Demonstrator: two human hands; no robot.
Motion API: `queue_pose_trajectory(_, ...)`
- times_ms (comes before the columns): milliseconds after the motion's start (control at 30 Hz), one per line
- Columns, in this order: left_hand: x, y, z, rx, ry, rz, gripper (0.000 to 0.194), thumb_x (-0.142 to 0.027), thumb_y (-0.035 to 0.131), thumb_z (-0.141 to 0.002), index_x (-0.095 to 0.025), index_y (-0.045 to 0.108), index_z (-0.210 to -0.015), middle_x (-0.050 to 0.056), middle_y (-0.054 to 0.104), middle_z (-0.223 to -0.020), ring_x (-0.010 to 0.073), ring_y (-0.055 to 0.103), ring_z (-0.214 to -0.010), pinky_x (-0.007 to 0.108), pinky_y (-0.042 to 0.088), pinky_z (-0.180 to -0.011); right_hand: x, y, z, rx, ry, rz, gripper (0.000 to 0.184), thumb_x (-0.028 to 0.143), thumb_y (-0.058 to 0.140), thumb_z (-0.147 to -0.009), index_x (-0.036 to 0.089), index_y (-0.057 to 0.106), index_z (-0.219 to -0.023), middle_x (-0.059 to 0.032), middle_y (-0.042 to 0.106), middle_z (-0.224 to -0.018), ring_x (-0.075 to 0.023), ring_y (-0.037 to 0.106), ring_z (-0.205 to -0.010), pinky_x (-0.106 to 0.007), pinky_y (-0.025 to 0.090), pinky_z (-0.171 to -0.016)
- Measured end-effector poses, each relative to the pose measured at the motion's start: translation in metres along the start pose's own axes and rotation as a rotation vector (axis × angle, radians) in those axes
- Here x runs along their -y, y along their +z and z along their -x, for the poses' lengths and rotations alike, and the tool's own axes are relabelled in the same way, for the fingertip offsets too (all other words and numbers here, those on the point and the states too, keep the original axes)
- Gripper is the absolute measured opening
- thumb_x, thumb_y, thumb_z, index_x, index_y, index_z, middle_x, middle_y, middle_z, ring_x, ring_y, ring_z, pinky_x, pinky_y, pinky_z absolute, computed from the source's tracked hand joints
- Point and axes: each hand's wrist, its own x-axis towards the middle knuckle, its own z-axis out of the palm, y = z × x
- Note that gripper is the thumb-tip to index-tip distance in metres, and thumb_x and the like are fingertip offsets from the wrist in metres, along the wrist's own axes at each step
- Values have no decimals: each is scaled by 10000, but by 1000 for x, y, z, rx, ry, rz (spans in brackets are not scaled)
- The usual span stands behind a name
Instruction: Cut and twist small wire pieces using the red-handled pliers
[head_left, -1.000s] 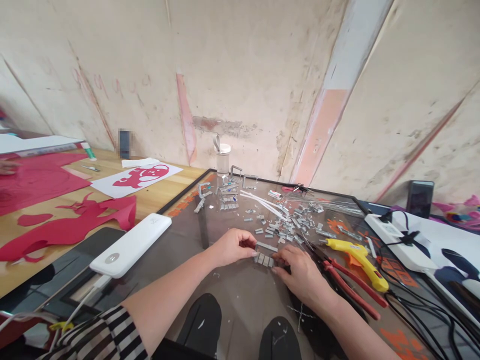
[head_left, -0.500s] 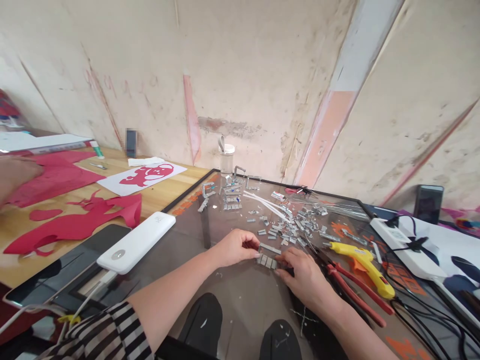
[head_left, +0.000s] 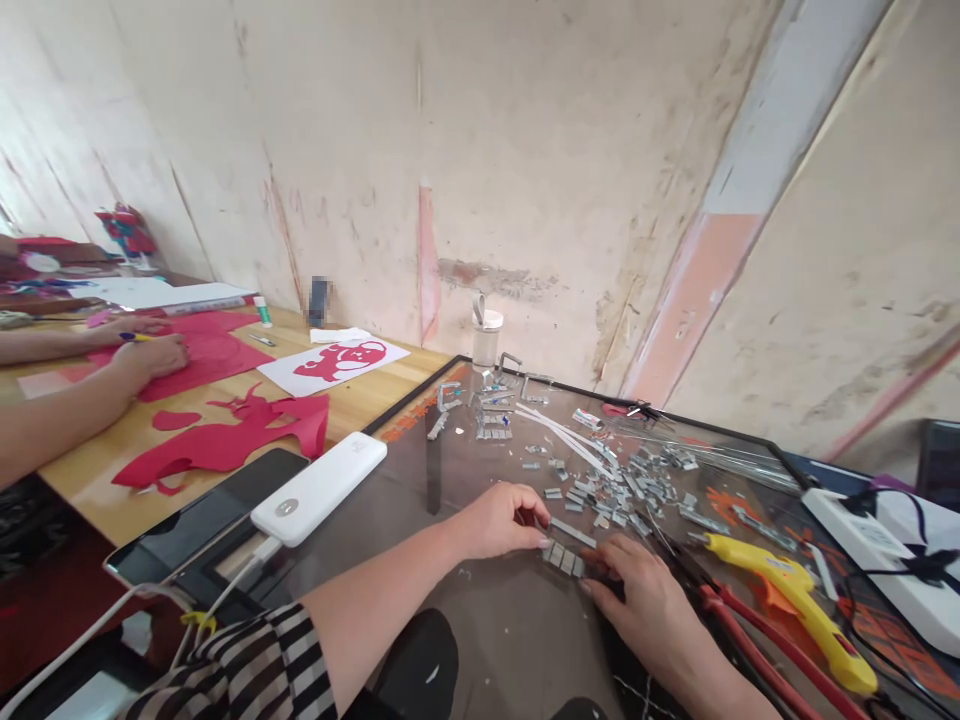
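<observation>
In the middle of the dark tabletop lies a segmented row of small grey metal pieces [head_left: 562, 559], with a narrow grey strip [head_left: 574, 532] just beyond it. The thumb and fingers of my left hand [head_left: 501, 520] are bent and pinch at the left end of the row. My right hand [head_left: 641, 590] has its curled fingers and thumb at the right end. Fingertips partly cover both ends. Beyond my hands spreads a pile of loose grey metal pieces [head_left: 619, 490]. Several assembled metal pieces [head_left: 495, 425] stand farther back.
Right: red-handled pliers [head_left: 757, 650], a yellow glue gun [head_left: 795, 600] and a white power strip [head_left: 885, 570]. Left: a white power bank [head_left: 322, 488] with a cable, beside a dark tablet [head_left: 202, 520]. A co-worker's hands [head_left: 154, 360] rest on red sheets [head_left: 217, 355]. A lidded jar [head_left: 486, 340] stands behind.
My view has turned left, so everything sits farther right in the picture and both of the co-worker's hands show. My hands stay around the metal row, with little change in grip.
</observation>
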Motion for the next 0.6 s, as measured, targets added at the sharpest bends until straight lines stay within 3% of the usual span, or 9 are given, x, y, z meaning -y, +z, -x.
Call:
queue_pose_trajectory(267, -2, 1, 1, 33, -66, 61, 171, -258, 639, -649, -143, 634, -775, -15, 580, -669, 95, 494, -598, 199, 391, -580, 2, -1, 1, -9, 19, 5, 83, 230, 514, -745, 206, 591, -765, -32, 596, -820, -207, 548, -817, -280, 375, -691)
queue_pose_trajectory(600, -1, 2, 0, 25, -80, 79, 176, -266, 641, -638, -147, 630, -767, -8, 602, -703, 100, 501, -611, 203, 391, -589, 1, -1, 0, -2, 31, -2, 117, 234, 517, -747, 204, 608, -814, -37, 600, -837, -207, 548, -829, -285, 375, -722)
